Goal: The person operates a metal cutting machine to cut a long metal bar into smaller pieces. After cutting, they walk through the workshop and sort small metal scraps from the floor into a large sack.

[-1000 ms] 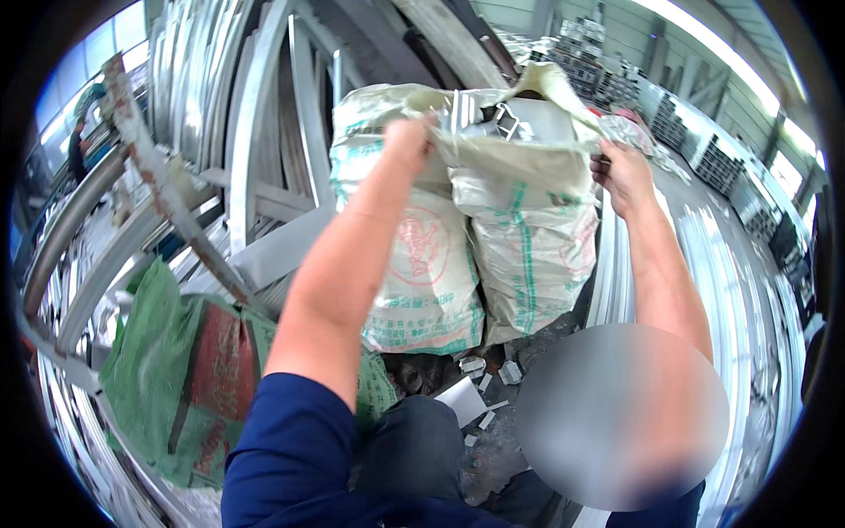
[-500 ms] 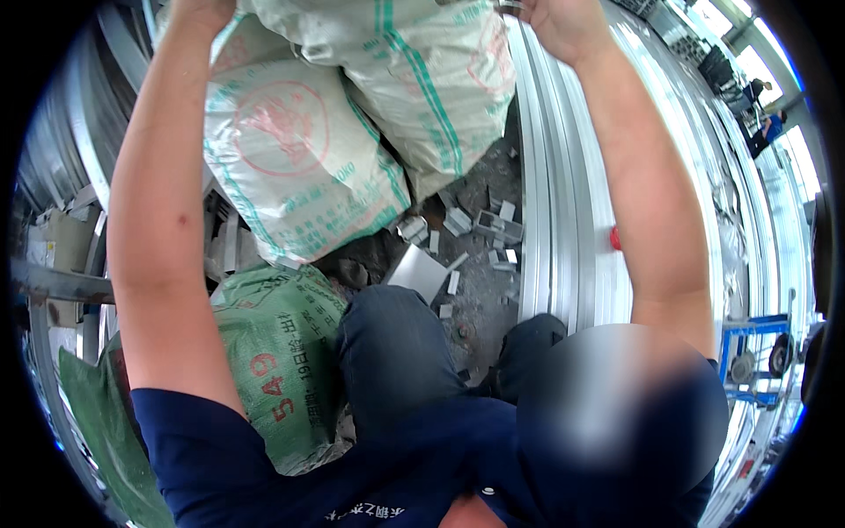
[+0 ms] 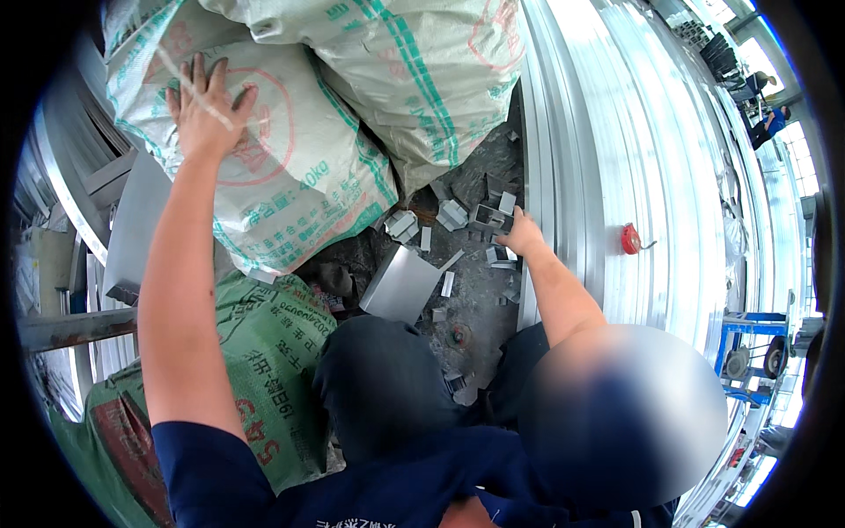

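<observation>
My left hand point(image 3: 209, 114) lies with fingers spread on a plump white woven sack point(image 3: 299, 189) with green and red print. Low on the right, my right hand point(image 3: 525, 234) is at a small heap of cut metal profile pieces point(image 3: 493, 218). Its thumb and forefinger are apart beside a piece; the other fingers are hidden. A second white sack point(image 3: 431, 97) leans against the first. Between my legs and the sacks lies a larger silver metal piece point(image 3: 400, 283), with several small offcuts around it on the dark floor.
A green woven sack point(image 3: 273, 361) stands at my left leg, near a metal bar point(image 3: 79, 330). Long silver profiles point(image 3: 572, 176) are stacked along my right, with a red round object point(image 3: 630, 239) on them. Farther right are a blue cart point(image 3: 748, 356) and a person point(image 3: 775, 123).
Both hands have come down from the upper sack area. My left hand now rests on the left white sack; my right hand has dropped to the metal offcuts.
</observation>
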A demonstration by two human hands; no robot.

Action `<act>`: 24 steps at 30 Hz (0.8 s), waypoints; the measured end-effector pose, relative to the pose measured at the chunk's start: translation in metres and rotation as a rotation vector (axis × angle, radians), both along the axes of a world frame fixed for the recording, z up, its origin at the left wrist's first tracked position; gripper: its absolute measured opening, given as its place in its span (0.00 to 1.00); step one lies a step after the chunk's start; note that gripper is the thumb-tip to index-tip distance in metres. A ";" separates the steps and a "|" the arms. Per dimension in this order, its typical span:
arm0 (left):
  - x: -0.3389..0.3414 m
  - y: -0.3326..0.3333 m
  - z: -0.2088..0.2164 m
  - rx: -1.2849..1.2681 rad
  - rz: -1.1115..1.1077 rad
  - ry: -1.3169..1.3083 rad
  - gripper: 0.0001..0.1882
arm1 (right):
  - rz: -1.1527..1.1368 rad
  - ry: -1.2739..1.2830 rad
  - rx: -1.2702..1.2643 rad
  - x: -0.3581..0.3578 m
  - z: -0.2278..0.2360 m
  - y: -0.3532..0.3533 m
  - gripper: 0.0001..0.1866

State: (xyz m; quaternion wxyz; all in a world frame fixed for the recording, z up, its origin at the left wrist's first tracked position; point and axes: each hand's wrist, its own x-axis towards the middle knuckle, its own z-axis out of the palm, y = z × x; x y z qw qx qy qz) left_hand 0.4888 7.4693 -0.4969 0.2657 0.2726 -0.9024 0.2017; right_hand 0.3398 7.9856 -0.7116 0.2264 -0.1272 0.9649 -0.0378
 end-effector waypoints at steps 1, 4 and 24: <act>0.003 -0.004 -0.003 -0.051 -0.014 0.031 0.34 | 0.021 0.036 -0.007 -0.001 -0.012 0.001 0.51; 0.006 -0.011 -0.009 -0.097 -0.064 0.075 0.32 | 0.113 0.113 -0.004 -0.006 -0.049 0.002 0.50; 0.001 0.004 -0.012 -0.011 -0.170 0.227 0.27 | -0.661 -0.895 -0.980 0.113 -0.001 -0.037 0.27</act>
